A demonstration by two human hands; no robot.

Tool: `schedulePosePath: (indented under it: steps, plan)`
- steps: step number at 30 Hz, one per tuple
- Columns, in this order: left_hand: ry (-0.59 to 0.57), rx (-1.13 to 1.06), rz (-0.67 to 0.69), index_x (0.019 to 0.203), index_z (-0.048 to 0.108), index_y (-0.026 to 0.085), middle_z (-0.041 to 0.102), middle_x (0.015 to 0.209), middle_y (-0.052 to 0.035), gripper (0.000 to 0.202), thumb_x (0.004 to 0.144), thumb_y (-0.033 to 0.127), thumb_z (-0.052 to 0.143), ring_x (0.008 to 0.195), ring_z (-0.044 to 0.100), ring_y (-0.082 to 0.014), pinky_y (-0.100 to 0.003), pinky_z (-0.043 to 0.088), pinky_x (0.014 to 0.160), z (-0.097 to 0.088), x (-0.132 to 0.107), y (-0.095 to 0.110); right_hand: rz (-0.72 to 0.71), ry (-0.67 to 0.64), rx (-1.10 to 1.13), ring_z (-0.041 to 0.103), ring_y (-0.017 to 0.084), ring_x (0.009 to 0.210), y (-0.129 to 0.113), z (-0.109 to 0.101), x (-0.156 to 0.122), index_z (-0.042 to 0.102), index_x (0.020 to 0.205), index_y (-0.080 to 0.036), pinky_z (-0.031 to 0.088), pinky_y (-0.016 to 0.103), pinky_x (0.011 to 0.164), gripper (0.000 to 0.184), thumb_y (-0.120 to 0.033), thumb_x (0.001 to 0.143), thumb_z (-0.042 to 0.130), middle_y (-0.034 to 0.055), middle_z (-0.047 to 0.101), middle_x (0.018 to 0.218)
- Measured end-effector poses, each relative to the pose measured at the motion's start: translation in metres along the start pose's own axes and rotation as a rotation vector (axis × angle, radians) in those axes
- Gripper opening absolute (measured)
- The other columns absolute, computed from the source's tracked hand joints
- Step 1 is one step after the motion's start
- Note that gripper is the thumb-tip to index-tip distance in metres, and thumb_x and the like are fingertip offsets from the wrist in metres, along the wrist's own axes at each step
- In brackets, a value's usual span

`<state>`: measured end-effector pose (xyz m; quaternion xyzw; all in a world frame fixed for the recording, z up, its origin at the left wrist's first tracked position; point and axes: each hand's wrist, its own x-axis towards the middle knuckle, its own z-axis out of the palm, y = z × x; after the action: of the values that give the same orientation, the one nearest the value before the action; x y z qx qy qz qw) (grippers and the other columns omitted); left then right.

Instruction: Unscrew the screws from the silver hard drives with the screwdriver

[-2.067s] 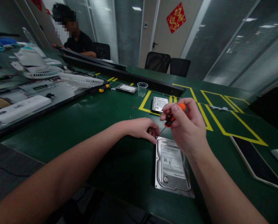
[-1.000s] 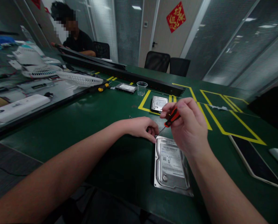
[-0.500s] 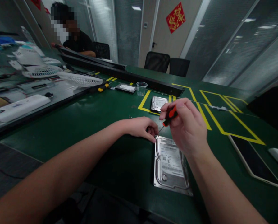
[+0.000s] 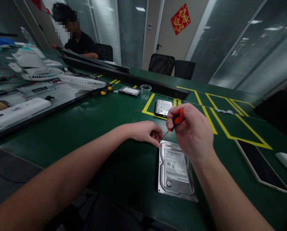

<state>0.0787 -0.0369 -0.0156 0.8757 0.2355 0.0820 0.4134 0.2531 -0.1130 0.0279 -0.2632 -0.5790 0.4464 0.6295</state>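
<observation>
A silver hard drive (image 4: 175,170) lies flat on the green mat in front of me. My right hand (image 4: 193,131) is closed on a small orange-and-black screwdriver (image 4: 176,118), whose thin tip points down at the drive's far left corner. My left hand (image 4: 147,131) rests on the mat at that same corner, fingers curled and pinched against the drive's edge beside the tip.
A second hard drive (image 4: 164,107) lies in a yellow-taped square, a third drive (image 4: 129,91) and a clear plastic cup (image 4: 145,91) farther back. A tablet (image 4: 261,165) lies at right. White fan grilles (image 4: 82,82) and a yellow-handled screwdriver (image 4: 105,91) sit at left; another person (image 4: 78,38) sits beyond.
My right hand's fingers have shifted round the screwdriver handle, which now shows less orange at the top. My left hand and the drive stay in place.
</observation>
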Motion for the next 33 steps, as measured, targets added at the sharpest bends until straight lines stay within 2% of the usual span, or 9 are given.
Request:
schedulePosePath:
  steps: [3,6,8,12,17,21,24,28,33]
  plan:
    - [0.007,-0.004,0.0,0.106,0.074,0.015,0.073,0.089,-0.0028,0.033,0.083,0.036,0.085,0.08,0.066,-0.0157,-0.026,0.047,0.072,0.0002,-0.0009,0.0022,-0.018,0.024,-0.028,0.063,0.013,0.063,0.002,-0.0003,-0.0023,0.057,0.086,-0.024,0.049,0.027,0.056,0.024,-0.039,0.093,0.075,0.0002,0.07,0.088]
    - [0.008,-0.016,0.007,0.106,0.074,0.015,0.072,0.088,-0.0024,0.033,0.083,0.037,0.085,0.079,0.066,-0.0157,-0.026,0.047,0.072,0.0,-0.0011,0.0026,0.014,0.01,0.003,0.052,0.008,0.051,0.0016,0.0006,-0.0031,0.051,0.091,-0.026,0.04,0.024,0.048,0.031,-0.04,0.091,0.078,-0.0031,0.069,0.086]
    - [0.005,-0.013,0.001,0.106,0.074,0.015,0.072,0.088,-0.0028,0.035,0.083,0.038,0.085,0.08,0.066,-0.0162,-0.027,0.048,0.073,-0.0001,-0.0007,0.0017,0.024,-0.006,0.032,0.047,0.008,0.049,-0.0001,0.0013,-0.0022,0.054,0.092,-0.025,0.037,0.024,0.047,0.027,-0.047,0.096,0.07,-0.0022,0.067,0.083]
    - [0.005,-0.017,0.005,0.106,0.074,0.013,0.072,0.089,-0.0038,0.036,0.083,0.038,0.085,0.081,0.067,-0.0171,-0.027,0.049,0.074,0.0002,0.0002,-0.0015,0.021,-0.037,0.079,0.052,0.012,0.055,-0.0027,0.0015,0.0003,0.068,0.089,-0.021,0.045,0.03,0.053,0.037,-0.051,0.103,0.05,0.0039,0.067,0.083]
    - [0.013,-0.022,0.008,0.105,0.074,0.015,0.072,0.087,-0.0026,0.033,0.082,0.037,0.086,0.08,0.066,-0.0156,-0.026,0.048,0.073,0.0009,-0.0002,-0.0014,0.003,-0.012,0.022,0.067,0.015,0.072,0.0019,0.0003,-0.0016,0.062,0.091,-0.023,0.05,0.028,0.06,0.019,-0.04,0.097,0.068,0.0025,0.07,0.092]
    - [0.014,-0.024,0.017,0.104,0.074,0.016,0.072,0.088,-0.0023,0.034,0.082,0.038,0.086,0.079,0.065,-0.0153,-0.026,0.047,0.071,0.0009,-0.0004,0.0006,0.003,0.004,0.022,0.061,0.011,0.06,0.0055,-0.0002,-0.0036,0.049,0.096,-0.028,0.046,0.025,0.054,0.031,-0.035,0.091,0.079,-0.0026,0.071,0.093]
    - [0.01,-0.027,0.009,0.105,0.074,0.015,0.072,0.088,-0.0027,0.034,0.082,0.037,0.086,0.078,0.065,-0.0153,-0.025,0.048,0.071,0.0008,0.0002,0.0005,0.011,-0.002,0.053,0.052,0.01,0.055,0.0031,0.0008,-0.0026,0.056,0.098,-0.027,0.042,0.026,0.052,0.022,-0.043,0.096,0.07,-0.0015,0.068,0.086]
    - [0.002,-0.041,0.016,0.105,0.074,0.013,0.072,0.088,-0.0034,0.035,0.083,0.037,0.085,0.078,0.065,-0.0149,-0.025,0.05,0.072,0.0007,0.0009,-0.0017,0.018,-0.028,0.07,0.051,0.012,0.056,-0.0025,0.0024,-0.0006,0.068,0.09,-0.021,0.044,0.03,0.054,0.038,-0.052,0.103,0.049,0.0035,0.065,0.081]
    - [-0.002,-0.015,0.014,0.107,0.074,0.014,0.073,0.09,-0.0038,0.035,0.084,0.037,0.085,0.083,0.068,-0.0165,-0.026,0.051,0.076,0.0007,0.0001,-0.0025,0.001,0.012,0.042,0.063,0.015,0.07,-0.0017,0.002,-0.0014,0.062,0.087,-0.023,0.05,0.028,0.061,0.019,-0.038,0.096,0.067,0.002,0.07,0.086]
